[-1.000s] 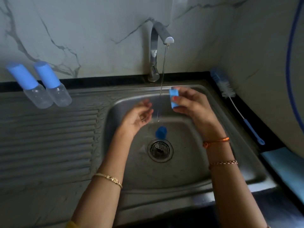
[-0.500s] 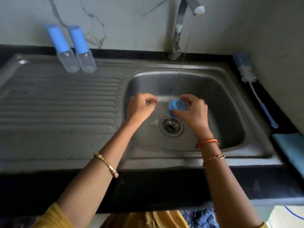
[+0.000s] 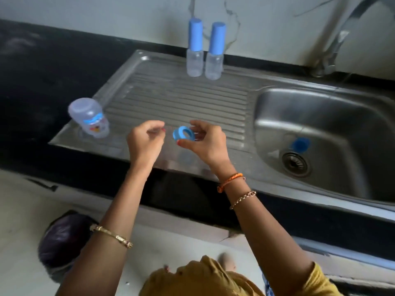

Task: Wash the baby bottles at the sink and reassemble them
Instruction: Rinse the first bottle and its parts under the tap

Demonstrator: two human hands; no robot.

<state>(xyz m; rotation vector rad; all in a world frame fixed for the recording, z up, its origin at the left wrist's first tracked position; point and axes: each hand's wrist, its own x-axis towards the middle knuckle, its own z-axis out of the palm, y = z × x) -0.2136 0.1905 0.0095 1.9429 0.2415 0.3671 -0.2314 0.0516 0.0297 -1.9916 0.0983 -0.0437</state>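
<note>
My right hand (image 3: 208, 145) pinches a blue screw ring (image 3: 183, 133) over the front of the steel drainboard (image 3: 181, 97). Just left of the ring, my left hand (image 3: 145, 142) has its fingertips pinched together on what looks like a small clear teat, which is faint and blurred. A clear baby bottle (image 3: 89, 118) with a printed label stands upside down at the drainboard's left front corner. Two narrow bottles with blue caps (image 3: 195, 56) (image 3: 214, 58) stand at the back. A blue cap (image 3: 300, 144) lies in the sink (image 3: 320, 116) beside the drain.
The tap (image 3: 333, 43) rises at the back right above the basin. A black counter surrounds the sink unit. A dark bag (image 3: 62, 240) sits on the floor below left, near my legs.
Both hands have moved left out of the basin to over the drainboard, the right still carrying the blue ring. My view swung left, revealing the upside-down bottle.
</note>
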